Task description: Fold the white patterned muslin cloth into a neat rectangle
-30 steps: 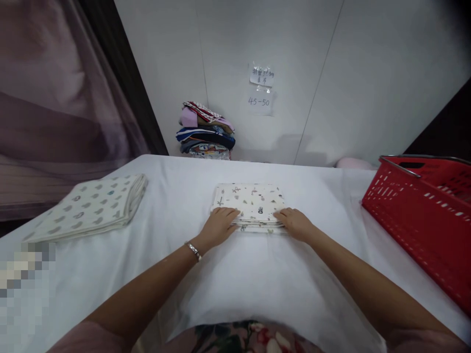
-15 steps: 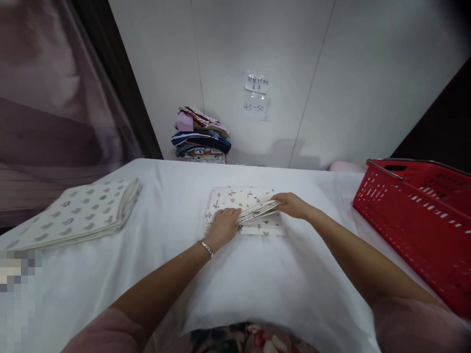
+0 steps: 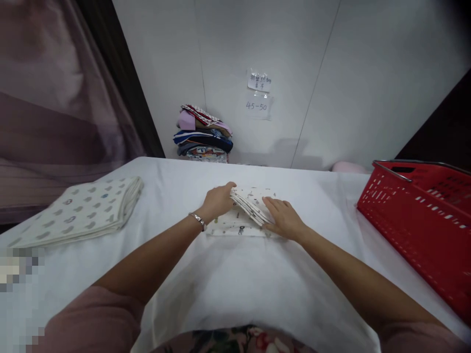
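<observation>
A white cloth with a small print (image 3: 224, 225) lies folded in layers at the middle of the white-covered table (image 3: 176, 196). My left hand (image 3: 218, 200) pinches the upper left corner of its folded layers and holds them raised. Resting on the right part of those layers is my right hand (image 3: 285, 218), its fingers spread and its thumb near the front edge. A bracelet circles my left wrist. Between the hands the layered edge runs slantwise, higher at the left.
A folded cloth with grey spots (image 3: 84, 211) lies on the table's left side. On the right stands a red basket (image 3: 415, 235) with a metal handle. Beyond the far edge is a stack of folded fabrics (image 3: 204, 135) against the wall.
My left hand has moved up and now lifts the left end of the layers. My right hand has let go of the raised right end and come down flat on it.
</observation>
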The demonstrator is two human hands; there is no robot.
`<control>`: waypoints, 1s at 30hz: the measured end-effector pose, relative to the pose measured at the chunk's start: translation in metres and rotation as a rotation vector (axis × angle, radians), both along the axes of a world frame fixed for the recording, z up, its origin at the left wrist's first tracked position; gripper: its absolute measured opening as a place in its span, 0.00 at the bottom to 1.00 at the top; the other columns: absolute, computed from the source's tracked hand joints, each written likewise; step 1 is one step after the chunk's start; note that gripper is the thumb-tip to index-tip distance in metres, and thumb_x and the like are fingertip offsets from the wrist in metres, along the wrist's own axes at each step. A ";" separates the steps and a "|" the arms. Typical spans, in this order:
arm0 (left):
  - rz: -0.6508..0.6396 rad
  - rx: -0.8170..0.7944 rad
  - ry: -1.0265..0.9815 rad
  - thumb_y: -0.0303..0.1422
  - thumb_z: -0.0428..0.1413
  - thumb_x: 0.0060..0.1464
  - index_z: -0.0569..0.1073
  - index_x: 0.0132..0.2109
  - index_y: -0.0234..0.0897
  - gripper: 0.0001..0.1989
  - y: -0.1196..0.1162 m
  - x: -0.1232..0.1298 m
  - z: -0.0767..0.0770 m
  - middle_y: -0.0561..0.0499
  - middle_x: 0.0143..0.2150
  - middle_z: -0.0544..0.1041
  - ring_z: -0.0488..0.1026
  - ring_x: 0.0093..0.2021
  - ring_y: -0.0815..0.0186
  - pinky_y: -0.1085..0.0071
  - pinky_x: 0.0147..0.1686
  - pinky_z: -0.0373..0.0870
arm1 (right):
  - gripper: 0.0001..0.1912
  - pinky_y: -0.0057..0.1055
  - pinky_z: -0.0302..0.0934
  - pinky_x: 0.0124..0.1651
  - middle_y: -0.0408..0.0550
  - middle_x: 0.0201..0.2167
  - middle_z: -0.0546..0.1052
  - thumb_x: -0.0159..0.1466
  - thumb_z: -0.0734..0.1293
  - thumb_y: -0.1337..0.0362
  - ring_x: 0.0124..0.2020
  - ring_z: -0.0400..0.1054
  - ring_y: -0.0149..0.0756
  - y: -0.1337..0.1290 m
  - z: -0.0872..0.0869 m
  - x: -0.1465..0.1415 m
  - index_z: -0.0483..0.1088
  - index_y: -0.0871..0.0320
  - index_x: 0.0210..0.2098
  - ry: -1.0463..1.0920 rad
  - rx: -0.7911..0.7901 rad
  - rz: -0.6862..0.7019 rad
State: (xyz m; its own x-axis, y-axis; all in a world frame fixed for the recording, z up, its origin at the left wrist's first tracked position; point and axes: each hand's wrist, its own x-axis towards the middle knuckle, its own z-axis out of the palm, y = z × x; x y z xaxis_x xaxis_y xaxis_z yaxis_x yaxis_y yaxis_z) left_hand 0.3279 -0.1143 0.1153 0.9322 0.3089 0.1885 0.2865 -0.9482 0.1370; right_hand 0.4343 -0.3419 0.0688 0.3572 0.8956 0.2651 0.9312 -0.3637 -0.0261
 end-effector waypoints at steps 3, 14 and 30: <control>-0.006 0.022 0.010 0.26 0.49 0.47 0.63 0.53 0.44 0.24 0.003 0.009 0.012 0.49 0.41 0.76 0.73 0.41 0.58 0.68 0.36 0.65 | 0.44 0.44 0.48 0.55 0.60 0.62 0.55 0.56 0.66 0.57 0.58 0.52 0.49 0.009 -0.010 -0.014 0.40 0.61 0.64 -0.034 0.012 -0.058; -0.035 0.117 0.045 0.28 0.52 0.46 0.69 0.46 0.41 0.18 0.003 0.030 0.038 0.47 0.40 0.76 0.72 0.41 0.59 0.68 0.38 0.65 | 0.37 0.36 0.55 0.42 0.58 0.49 0.69 0.57 0.58 0.73 0.45 0.64 0.45 0.033 0.005 -0.001 0.41 0.63 0.64 -0.073 -0.029 -0.316; 0.001 0.293 -0.237 0.28 0.46 0.55 0.67 0.49 0.36 0.15 0.052 0.051 0.098 0.43 0.47 0.72 0.69 0.47 0.56 0.64 0.43 0.64 | 0.13 0.29 0.52 0.30 0.51 0.37 0.76 0.60 0.57 0.67 0.36 0.67 0.40 0.053 0.149 0.082 0.68 0.56 0.42 -0.177 0.001 -0.417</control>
